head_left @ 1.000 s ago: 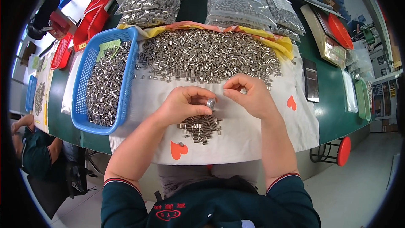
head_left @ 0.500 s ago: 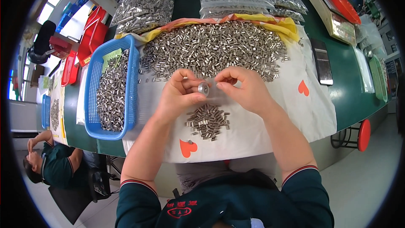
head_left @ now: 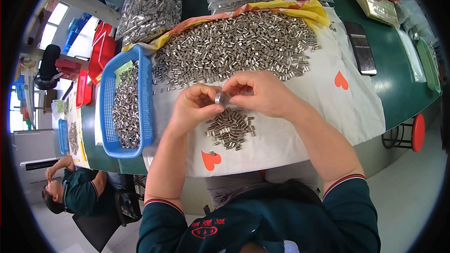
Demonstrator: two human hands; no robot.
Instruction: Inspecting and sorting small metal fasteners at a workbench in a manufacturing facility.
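A small round metal ring with a hole in its face [head_left: 220, 98] is pinched between the thumb and fingers of my left hand [head_left: 190, 107]. The closed fingertips of my right hand [head_left: 265, 93] meet the ring's right face; whatever they pinch is too small or hidden to make out. Just below both hands lies a small heap of short metal cylinders [head_left: 230, 129] on a white cloth [head_left: 281, 147] with orange hearts. Beyond my hands spreads a much larger pile of similar metal cylinders [head_left: 239, 42].
To the left stands a blue plastic basket [head_left: 107, 126] holding more metal pieces. Clear bags of metal parts [head_left: 152, 7] line the back. A dark phone [head_left: 360, 49] lies at the right, below a scale [head_left: 375, 7]. A co-worker [head_left: 84, 187] sits at far left.
My right hand has moved left, bringing its fingertips from apart to against the ring. The whole view has shifted and turned slightly.
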